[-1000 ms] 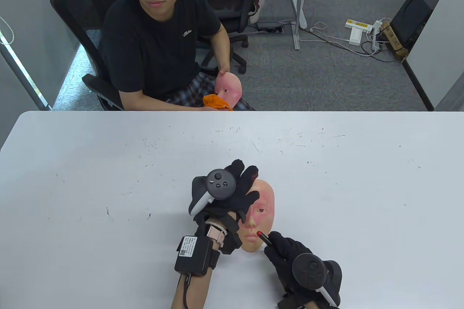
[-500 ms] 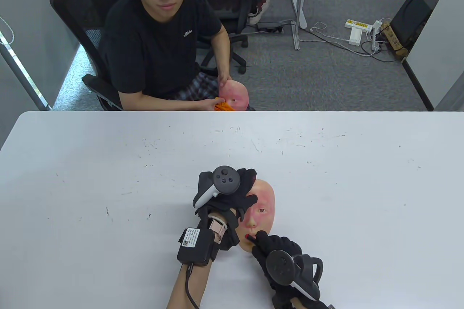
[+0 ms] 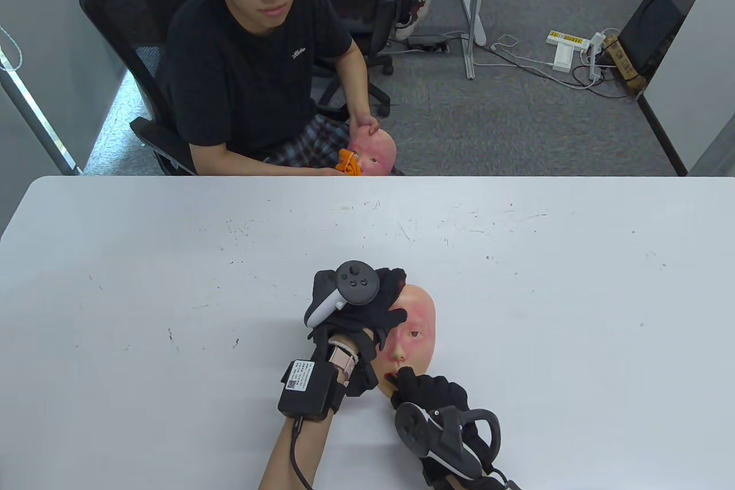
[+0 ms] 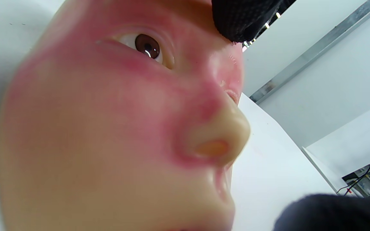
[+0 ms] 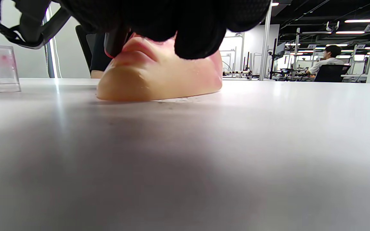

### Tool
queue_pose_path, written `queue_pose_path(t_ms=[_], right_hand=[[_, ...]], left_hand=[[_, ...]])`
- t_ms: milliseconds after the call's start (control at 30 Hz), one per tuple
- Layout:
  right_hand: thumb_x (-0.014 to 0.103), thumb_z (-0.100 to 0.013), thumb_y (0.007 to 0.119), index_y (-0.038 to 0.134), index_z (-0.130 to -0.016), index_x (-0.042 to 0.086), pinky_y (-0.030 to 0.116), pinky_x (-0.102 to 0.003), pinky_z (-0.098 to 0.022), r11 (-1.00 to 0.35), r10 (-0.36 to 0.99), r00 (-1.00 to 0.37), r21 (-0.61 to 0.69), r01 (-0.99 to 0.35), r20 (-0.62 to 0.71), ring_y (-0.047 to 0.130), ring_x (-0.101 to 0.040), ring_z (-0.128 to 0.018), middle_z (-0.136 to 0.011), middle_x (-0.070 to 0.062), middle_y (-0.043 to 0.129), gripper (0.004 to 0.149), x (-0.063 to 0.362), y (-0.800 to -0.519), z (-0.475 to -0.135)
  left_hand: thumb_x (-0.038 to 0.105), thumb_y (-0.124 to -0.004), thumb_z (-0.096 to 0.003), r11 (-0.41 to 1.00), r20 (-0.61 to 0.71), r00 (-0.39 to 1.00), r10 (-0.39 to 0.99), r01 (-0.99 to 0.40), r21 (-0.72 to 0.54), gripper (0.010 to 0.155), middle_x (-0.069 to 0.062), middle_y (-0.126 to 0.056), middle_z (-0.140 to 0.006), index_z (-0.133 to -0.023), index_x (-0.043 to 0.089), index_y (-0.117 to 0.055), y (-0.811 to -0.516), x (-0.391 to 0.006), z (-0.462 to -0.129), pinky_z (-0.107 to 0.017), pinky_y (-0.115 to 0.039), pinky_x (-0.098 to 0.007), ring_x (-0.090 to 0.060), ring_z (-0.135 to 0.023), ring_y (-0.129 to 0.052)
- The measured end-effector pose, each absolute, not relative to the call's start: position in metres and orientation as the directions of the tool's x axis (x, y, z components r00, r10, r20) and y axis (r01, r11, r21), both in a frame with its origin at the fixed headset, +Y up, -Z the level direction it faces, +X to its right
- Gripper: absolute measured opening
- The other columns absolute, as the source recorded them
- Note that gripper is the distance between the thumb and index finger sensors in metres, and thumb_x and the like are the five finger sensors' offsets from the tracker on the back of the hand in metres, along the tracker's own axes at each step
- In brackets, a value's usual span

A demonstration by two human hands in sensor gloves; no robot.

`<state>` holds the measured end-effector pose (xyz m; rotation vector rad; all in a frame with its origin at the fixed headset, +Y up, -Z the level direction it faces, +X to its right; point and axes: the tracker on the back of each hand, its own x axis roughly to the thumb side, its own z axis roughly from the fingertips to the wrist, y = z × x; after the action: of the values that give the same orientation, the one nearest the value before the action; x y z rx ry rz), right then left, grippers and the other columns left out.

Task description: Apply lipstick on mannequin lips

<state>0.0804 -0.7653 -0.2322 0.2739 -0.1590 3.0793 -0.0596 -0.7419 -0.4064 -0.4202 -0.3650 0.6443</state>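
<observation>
A skin-coloured mannequin face (image 3: 416, 320) with reddened cheeks lies face up on the white table (image 3: 517, 294). My left hand (image 3: 367, 312) rests on its left side and forehead and holds it down; one gloved fingertip (image 4: 236, 22) shows on the brow in the left wrist view, where the face (image 4: 108, 128) fills the frame. My right hand (image 3: 428, 392) grips a dark lipstick (image 3: 393, 378) whose red tip sits at the mannequin's mouth. In the right wrist view the lipstick (image 5: 116, 41) touches the lips of the face (image 5: 159, 77).
A person in a black shirt (image 3: 247, 59) sits across the table and holds a second mannequin face (image 3: 376, 151) and an orange cloth (image 3: 347, 164). A small clear container (image 5: 5, 69) stands on the table to the left in the right wrist view.
My right hand moved left and up to the mannequin's mouth, bringing the lipstick tip from beside the chin onto the lips. My left hand shifted slightly on the face. The person across turned and moved his mask.
</observation>
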Motion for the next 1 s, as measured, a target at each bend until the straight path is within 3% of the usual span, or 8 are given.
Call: queue_pose_path(t_ms=[467, 1000], right_hand=[[0.046, -0.044, 0.078, 0.074, -0.088, 0.017, 0.076, -0.041, -0.047, -0.976, 0.046, -0.993, -0.206, -0.068, 0.109, 0.092, -0.022, -0.051, -0.052, 0.003, 0.090, 0.052, 0.087, -0.763, -0.227], [0.046, -0.042, 0.079, 0.077, -0.086, 0.017, 0.077, -0.042, -0.045, -0.993, 0.080, -0.995, -0.078, -0.085, 0.065, 0.093, -0.022, -0.049, -0.049, 0.003, 0.091, 0.052, 0.107, -0.767, -0.232]], left_hand=[[0.039, -0.074, -0.0506, 0.712, 0.187, 0.734, 0.653, -0.511, -0.481, 0.077, -0.003, -0.021, -0.119, -0.113, 0.036, -0.030, -0.743, -0.060, -0.406, -0.082, -0.027, -0.052, -0.032, -0.108, -0.021], [0.039, -0.073, -0.0511, 0.711, 0.185, 0.735, 0.653, -0.511, -0.482, 0.077, -0.002, -0.020, -0.119, -0.113, 0.036, -0.028, -0.744, -0.060, -0.405, -0.082, -0.026, -0.052, -0.031, -0.108, -0.020]])
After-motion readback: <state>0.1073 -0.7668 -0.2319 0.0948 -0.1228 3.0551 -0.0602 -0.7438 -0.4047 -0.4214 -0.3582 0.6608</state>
